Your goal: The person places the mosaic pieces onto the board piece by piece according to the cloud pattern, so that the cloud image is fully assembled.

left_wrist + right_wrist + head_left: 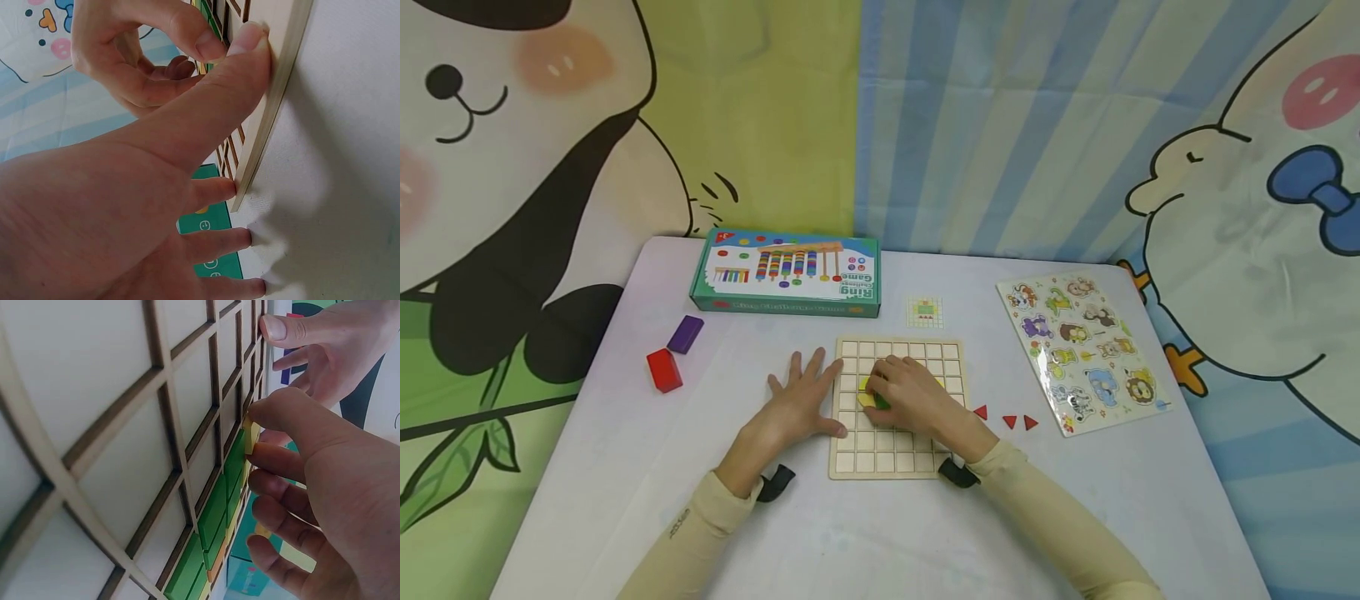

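A wooden grid board [844, 461] with square cells lies on the white table. My left hand [801, 402] is spread flat at its left edge; thumb and index finger touch the rim, the other fingers rest on the tablecloth. Over the board's middle, my right hand [912, 398] pinches a small yellow tile [251, 436] between thumb and index finger, at a cell. Green tiles [214, 512] sit in a row of cells beside it, with an orange tile [216, 562] behind them. In the head view the right hand hides most of these tiles.
A small pattern card [925, 312] lies behind the board, near a green game box [786, 307]. Red triangle pieces [1010, 422] lie to the right, before an animal picture board [1082, 354]. A purple block [686, 334] and a red block [664, 371] stand at left.
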`<act>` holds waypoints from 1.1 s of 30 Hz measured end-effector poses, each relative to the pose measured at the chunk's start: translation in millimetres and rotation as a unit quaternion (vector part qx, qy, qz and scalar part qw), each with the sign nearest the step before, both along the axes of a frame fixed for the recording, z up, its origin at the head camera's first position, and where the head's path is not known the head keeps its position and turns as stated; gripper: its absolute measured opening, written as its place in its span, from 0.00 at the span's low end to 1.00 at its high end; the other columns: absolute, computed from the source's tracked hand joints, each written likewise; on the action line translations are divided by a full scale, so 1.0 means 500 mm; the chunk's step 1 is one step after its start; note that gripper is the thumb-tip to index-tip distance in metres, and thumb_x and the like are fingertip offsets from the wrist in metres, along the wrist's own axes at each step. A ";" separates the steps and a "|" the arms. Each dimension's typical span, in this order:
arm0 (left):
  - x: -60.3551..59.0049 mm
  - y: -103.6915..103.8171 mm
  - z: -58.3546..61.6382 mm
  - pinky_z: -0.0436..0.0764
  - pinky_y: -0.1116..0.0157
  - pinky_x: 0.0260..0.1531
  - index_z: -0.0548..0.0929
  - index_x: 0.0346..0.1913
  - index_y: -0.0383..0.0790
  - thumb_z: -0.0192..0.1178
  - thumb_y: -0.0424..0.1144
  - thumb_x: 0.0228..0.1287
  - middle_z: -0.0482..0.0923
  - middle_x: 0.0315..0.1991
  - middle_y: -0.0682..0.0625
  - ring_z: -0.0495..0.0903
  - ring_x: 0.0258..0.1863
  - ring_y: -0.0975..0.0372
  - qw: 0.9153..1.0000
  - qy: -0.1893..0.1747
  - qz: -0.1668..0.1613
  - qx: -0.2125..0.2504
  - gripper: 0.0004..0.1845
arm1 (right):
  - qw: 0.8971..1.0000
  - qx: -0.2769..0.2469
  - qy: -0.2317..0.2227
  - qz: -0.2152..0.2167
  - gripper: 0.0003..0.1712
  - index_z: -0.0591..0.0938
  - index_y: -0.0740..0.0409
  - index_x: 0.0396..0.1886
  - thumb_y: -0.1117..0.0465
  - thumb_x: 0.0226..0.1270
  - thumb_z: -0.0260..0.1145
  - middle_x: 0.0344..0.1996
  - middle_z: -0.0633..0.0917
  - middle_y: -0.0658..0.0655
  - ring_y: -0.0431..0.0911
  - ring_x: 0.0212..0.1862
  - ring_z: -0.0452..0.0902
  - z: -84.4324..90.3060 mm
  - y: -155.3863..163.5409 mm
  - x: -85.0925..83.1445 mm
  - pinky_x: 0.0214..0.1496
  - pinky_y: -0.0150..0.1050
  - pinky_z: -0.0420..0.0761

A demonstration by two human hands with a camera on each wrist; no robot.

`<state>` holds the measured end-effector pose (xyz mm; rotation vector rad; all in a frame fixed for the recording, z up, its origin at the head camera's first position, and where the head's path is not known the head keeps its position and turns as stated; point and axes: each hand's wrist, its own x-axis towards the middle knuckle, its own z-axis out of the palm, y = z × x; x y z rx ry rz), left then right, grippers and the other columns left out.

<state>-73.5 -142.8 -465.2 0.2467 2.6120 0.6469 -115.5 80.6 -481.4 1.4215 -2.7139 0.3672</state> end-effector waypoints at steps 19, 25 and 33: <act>0.000 0.001 0.001 0.43 0.19 0.61 0.56 0.80 0.41 0.79 0.53 0.48 0.40 0.82 0.33 0.34 0.78 0.30 1.000 0.004 0.004 0.004 0.60 | 1.000 0.006 0.008 -0.013 0.16 0.88 0.51 0.37 0.44 0.64 0.73 0.39 0.84 0.48 0.44 0.44 0.80 -0.002 0.003 -0.001 0.49 0.41 0.81; 0.002 0.000 0.005 0.43 0.19 0.62 0.56 0.80 0.41 0.79 0.52 0.49 0.40 0.82 0.33 0.34 0.78 0.30 1.000 0.003 0.006 0.008 0.60 | 1.000 0.009 0.001 -0.018 0.17 0.88 0.52 0.38 0.44 0.64 0.73 0.40 0.85 0.49 0.44 0.44 0.79 0.000 0.007 -0.001 0.51 0.41 0.81; 0.003 0.001 0.001 0.42 0.19 0.62 0.56 0.80 0.41 0.79 0.52 0.48 0.41 0.82 0.33 0.34 0.78 0.30 1.000 0.001 0.008 0.006 0.60 | 0.999 -0.016 -0.010 -0.040 0.15 0.87 0.53 0.38 0.46 0.62 0.75 0.39 0.84 0.50 0.44 0.42 0.77 0.023 0.046 -0.008 0.47 0.42 0.81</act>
